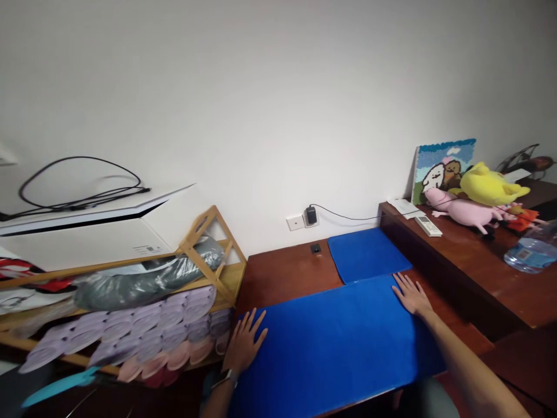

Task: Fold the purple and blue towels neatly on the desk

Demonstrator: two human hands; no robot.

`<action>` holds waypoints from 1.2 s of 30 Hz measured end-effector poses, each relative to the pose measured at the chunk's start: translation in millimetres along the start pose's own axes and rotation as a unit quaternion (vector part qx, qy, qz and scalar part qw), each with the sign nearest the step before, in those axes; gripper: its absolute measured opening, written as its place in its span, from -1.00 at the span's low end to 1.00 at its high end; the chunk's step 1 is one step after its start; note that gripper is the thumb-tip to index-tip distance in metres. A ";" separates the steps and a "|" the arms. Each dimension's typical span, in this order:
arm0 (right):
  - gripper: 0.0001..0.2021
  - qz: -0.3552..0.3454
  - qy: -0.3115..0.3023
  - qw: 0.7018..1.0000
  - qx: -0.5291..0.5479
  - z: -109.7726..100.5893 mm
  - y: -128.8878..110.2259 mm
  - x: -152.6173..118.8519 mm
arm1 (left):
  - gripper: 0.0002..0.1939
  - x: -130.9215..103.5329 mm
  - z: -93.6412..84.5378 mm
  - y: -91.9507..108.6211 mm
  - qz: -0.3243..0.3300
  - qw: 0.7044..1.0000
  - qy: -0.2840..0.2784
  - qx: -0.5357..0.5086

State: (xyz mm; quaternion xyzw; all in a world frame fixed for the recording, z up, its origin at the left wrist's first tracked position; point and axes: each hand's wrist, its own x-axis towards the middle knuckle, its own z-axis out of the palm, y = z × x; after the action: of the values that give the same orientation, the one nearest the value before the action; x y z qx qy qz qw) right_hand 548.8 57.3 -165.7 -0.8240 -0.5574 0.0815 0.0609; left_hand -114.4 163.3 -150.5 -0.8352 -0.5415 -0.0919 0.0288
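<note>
A large blue mat covers the front of a reddish-brown desk. My left hand, with a band on the wrist, rests at the mat's left edge, fingers spread. My right hand lies at the far right corner of the mat, its fingers also stretched out and apart. Neither hand holds anything. Behind the large mat is a smaller blue mat, the two meeting or slightly overlapping near my right hand.
A wooden rack stands left, with a white box and hanging purple slippers. On the raised right surface are a remote control, plush toys, a picture and a water bottle. A black charger is plugged into the wall.
</note>
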 end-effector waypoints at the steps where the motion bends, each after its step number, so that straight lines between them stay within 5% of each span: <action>1: -0.28 0.002 -0.003 1.000 0.001 -0.2 -0.8 -0.2 | -0.40 0.0 -0.6 0.3 0.001 1.000 0.000 0.000; 10: -0.32 0.021 -0.029 0.996 0.079 -1.4 16.5 13.0 | -0.39 -1.1 -4.2 4.6 -0.002 1.000 -0.008 -0.005; 19: -0.35 0.053 0.068 0.987 0.133 18.1 33.1 32.2 | -0.38 -1.3 -8.4 10.6 -0.011 1.000 -0.010 -0.012; 27: -0.63 0.090 0.091 0.958 0.257 -2.2 20.2 29.8 | -0.52 -2.0 -34.4 27.0 -0.006 0.991 0.134 -0.012; 29: -0.66 0.099 0.095 0.950 0.280 -6.6 15.5 28.0 | -0.57 2.9 -45.3 62.3 0.011 0.989 0.143 -0.028; 31: -0.67 0.105 0.104 0.940 0.309 -8.6 13.7 27.2 | -0.60 8.5 -55.1 124.8 0.078 0.989 0.110 -0.067; 36: -0.62 0.103 0.108 0.925 0.350 -8.5 17.2 28.9 | -0.70 9.2 -54.6 353.6 0.304 0.940 -0.038 -0.149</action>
State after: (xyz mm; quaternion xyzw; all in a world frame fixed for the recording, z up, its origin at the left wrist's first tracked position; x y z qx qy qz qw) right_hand 576.7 77.7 -162.6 -0.8071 -0.3953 0.1874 0.3966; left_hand 204.3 17.8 -77.0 -0.9577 -0.2421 -0.1266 -0.0901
